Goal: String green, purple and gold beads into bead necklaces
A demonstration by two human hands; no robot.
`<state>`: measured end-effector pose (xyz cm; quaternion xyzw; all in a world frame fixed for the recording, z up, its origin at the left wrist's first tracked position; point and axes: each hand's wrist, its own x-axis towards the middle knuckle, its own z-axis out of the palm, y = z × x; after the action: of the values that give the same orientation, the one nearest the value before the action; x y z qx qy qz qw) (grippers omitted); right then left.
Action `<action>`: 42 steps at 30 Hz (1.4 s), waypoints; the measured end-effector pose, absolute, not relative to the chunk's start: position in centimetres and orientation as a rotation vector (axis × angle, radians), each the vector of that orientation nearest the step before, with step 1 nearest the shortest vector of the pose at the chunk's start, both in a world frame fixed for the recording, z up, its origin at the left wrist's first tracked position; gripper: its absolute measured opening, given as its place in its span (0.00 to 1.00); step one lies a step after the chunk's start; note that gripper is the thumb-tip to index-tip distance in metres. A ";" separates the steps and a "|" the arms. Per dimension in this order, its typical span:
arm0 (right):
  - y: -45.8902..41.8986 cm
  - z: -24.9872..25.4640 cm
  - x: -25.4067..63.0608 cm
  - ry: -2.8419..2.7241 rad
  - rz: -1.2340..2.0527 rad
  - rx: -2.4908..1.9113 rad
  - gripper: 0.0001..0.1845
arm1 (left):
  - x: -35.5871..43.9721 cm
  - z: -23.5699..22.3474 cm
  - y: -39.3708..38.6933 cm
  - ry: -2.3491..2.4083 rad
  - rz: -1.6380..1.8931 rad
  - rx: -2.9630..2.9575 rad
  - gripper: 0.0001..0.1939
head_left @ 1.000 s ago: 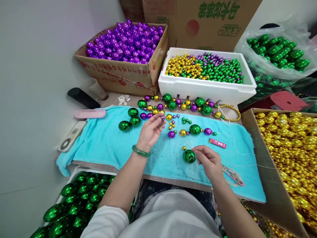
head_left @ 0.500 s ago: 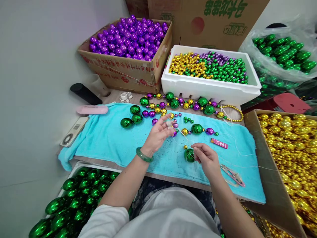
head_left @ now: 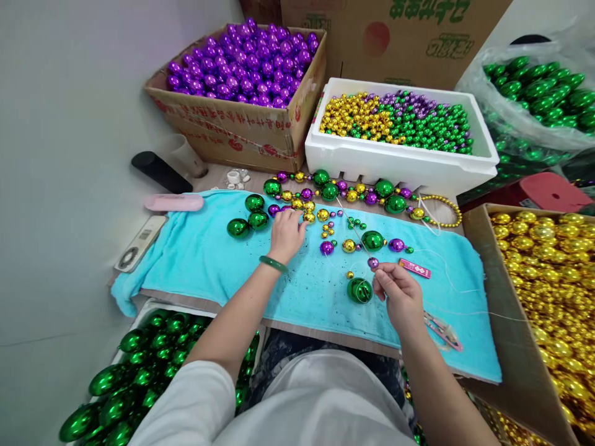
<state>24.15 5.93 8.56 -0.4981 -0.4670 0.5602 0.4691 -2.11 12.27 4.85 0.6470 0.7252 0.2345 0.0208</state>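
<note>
Purple bead: one, on the needle above the blue towel. Right hand pinched tight on needle, just behind bead. Left hand half-curled by purple balls; can't see its grip from here. Large green balls: three grouped left, one beside right hand.

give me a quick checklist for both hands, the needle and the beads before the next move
1. Needle held: ok, in the right hand.
2. Purple bead on the needle: ok, at its lower end, next to that hand.
3. Needle clear of the bead garland: cannot tell, its tip overlaps it from this view.
4. Left hand clear of the gold beads: not ok, its fingers are among them.
5. Left grip on a bead: cannot tell, fingers hide it.
</note>
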 end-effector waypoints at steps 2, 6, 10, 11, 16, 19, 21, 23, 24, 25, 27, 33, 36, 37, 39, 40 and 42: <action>6.1 8.9 23.9 -1.151 1.361 -1.221 0.12 | -1.5 5.0 13.2 2.240 0.559 2.066 0.17; 6.2 9.4 23.6 -1.180 1.338 -1.251 0.13 | -0.7 4.6 14.2 2.176 0.535 2.064 0.15; 6.2 9.5 23.7 -1.207 1.342 -1.292 0.14 | -0.5 4.8 14.0 1.964 1.039 1.738 0.14; 6.2 9.6 23.7 -1.219 1.340 -1.296 0.14 | -0.5 5.2 13.8 1.857 1.217 1.569 0.15; 6.0 9.7 23.4 -1.323 1.363 -1.298 0.12 | -1.0 8.3 12.1 1.107 1.534 0.513 0.13; 5.9 9.7 23.0 -1.341 1.394 -1.309 0.13 | -1.3 9.7 11.2 0.918 1.479 0.216 0.08; 5.8 9.5 22.7 -1.341 1.408 -1.312 0.13 | -1.3 10.1 10.8 0.887 1.481 0.150 0.06; 5.7 9.4 22.6 -1.342 1.416 -1.316 0.13 | -1.3 10.3 10.6 0.869 1.493 0.126 0.06; 5.6 9.3 22.6 -1.343 1.419 -1.321 0.14 | -1.3 10.3 10.5 0.860 1.498 0.119 0.06; 5.6 9.3 22.6 -1.343 1.420 -1.326 0.14 | -1.3 10.4 10.4 0.851 1.500 0.114 0.06; 5.6 9.3 22.5 -1.344 1.419 -1.331 0.14 | -1.3 10.5 10.3 0.842 1.497 0.106 0.05; 5.5 9.5 22.3 -1.353 1.409 -1.321 0.14 | -1.2 10.8 9.9 0.827 1.490 0.103 0.06; 5.4 9.4 22.4 -1.357 1.401 -1.324 0.14 | -1.0 10.6 9.5 0.838 1.509 0.174 0.07; 5.4 9.4 22.4 -1.359 1.395 -1.328 0.14 | -0.9 10.6 9.3 0.846 1.534 0.215 0.07; 5.4 9.3 22.6 -1.366 1.383 -1.337 0.14 | -0.8 10.5 9.0 0.852 1.590 0.299 0.11; 5.4 9.2 22.7 -1.372 1.377 -1.342 0.14 | -0.7 10.4 8.9 0.850 1.611 0.334 0.12; 5.4 9.1 23.0 -1.391 1.358 -1.351 0.14 | -0.6 10.4 8.7 0.842 1.629 0.379 0.14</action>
<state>22.96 5.44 9.09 -0.5285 -0.5441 0.5313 0.3773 -0.59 8.71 10.36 0.1631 0.3623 0.7006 0.5927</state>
